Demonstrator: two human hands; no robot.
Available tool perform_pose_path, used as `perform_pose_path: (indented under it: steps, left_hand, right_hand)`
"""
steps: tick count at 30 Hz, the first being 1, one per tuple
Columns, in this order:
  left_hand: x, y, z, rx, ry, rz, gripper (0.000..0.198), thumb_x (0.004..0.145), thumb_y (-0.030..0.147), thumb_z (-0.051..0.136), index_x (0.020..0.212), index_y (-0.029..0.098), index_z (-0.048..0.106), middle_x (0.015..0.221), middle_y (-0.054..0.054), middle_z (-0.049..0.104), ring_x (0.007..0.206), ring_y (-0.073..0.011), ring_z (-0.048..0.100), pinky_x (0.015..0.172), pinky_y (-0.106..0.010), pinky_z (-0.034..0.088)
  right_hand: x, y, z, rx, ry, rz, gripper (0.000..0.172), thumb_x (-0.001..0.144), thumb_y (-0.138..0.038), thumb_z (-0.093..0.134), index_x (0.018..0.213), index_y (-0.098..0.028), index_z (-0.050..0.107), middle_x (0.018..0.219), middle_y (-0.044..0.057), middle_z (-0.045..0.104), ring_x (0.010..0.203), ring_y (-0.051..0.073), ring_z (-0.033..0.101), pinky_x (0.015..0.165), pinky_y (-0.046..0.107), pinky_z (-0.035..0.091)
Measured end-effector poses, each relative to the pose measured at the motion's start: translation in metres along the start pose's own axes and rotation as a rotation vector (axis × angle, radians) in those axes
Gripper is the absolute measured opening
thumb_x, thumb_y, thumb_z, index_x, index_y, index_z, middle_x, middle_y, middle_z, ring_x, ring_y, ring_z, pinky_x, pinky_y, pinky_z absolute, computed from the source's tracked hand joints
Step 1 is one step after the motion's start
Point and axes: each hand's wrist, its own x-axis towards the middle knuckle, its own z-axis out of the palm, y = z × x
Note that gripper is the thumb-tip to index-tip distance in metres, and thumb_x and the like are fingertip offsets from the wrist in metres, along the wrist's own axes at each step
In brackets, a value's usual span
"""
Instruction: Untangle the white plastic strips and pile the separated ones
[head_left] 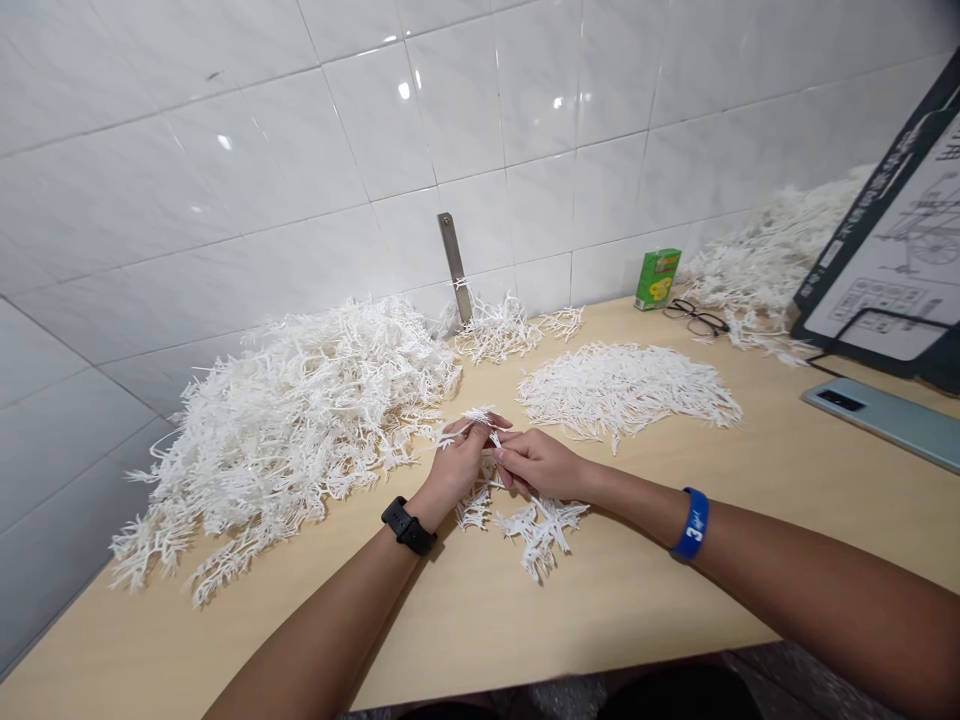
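Thin, branching white plastic-looking sprigs lie all over the table. My left hand (461, 455), with a black watch on its wrist, is closed around a small bunch of white sprigs (478, 414). Pinched against that bunch, the fingers of my right hand (541, 464) grip the end of a white sprig; a blue band circles that forearm. Below both hands lie loose white sprigs (544, 540). To the left rises a big tangled heap of white sprigs (300, 410). Beyond my right hand spreads a flatter pile of short white pieces (630, 390).
A flat metal strip (454, 265) stands against the tiled wall (525, 90). Toward the right are a green box (658, 280), eyeglasses (697, 318), another white heap (765, 250), a printed carton (892, 240) and a phone (885, 415). The table's front edge (570, 668) is near me.
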Motion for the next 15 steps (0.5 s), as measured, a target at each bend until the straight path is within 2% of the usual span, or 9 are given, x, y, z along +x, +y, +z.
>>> perform_pose_path:
  steps: [8, 15]
  left_hand:
    - [-0.006, 0.012, 0.003, 0.027, 0.052, -0.027, 0.039, 0.091, 0.048, 0.041, 0.091, 0.021, 0.069, 0.069, -0.003, 0.066, 0.074, -0.0188, 0.064, 0.073, -0.028, 0.048]
    - [-0.008, 0.013, 0.004, 0.008, 0.042, -0.069, 0.036, 0.092, 0.047, 0.04, 0.093, 0.021, 0.066, 0.07, -0.001, 0.065, 0.071, -0.0178, 0.065, 0.07, -0.028, 0.048]
  right_hand:
    - [-0.001, -0.003, -0.002, -0.021, -0.009, -0.035, 0.05, 0.094, -0.042, 0.04, 0.053, -0.018, 0.055, 0.039, -0.002, 0.048, 0.039, 0.009, 0.047, 0.054, 0.024, 0.043]
    - [-0.003, -0.006, -0.002, -0.002, -0.024, -0.031, 0.047, 0.093, -0.04, 0.041, 0.055, -0.017, 0.055, 0.04, -0.003, 0.049, 0.038, 0.009, 0.047, 0.052, 0.023, 0.042]
